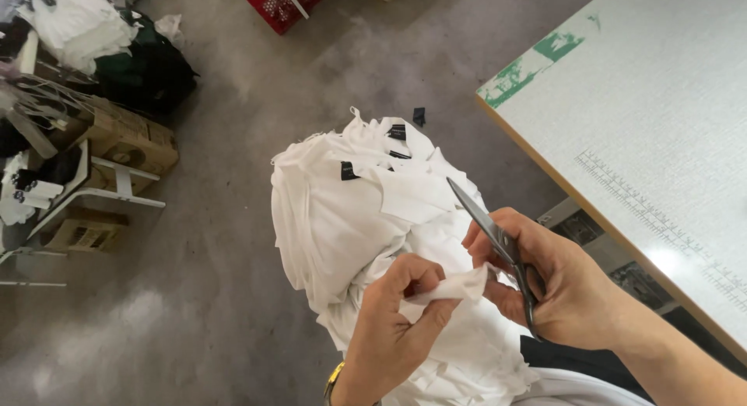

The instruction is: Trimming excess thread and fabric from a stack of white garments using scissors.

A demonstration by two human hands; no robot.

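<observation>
My right hand (556,285) grips a pair of metal scissors (490,231), blades closed and pointing up to the left. My left hand (401,316) pinches a small strip of white fabric (455,288) between thumb and fingers, just left of the scissors. Both hands hover over a big heap of white garments (342,219) that lies in front of me; small black labels (348,171) show on several pieces.
A white worktable (661,126) with a printed ruler and green tape marks stands at the right. Cardboard boxes (128,138), a white rack and piles of cloth line the left. A red crate (276,3) sits at the back on the grey concrete floor.
</observation>
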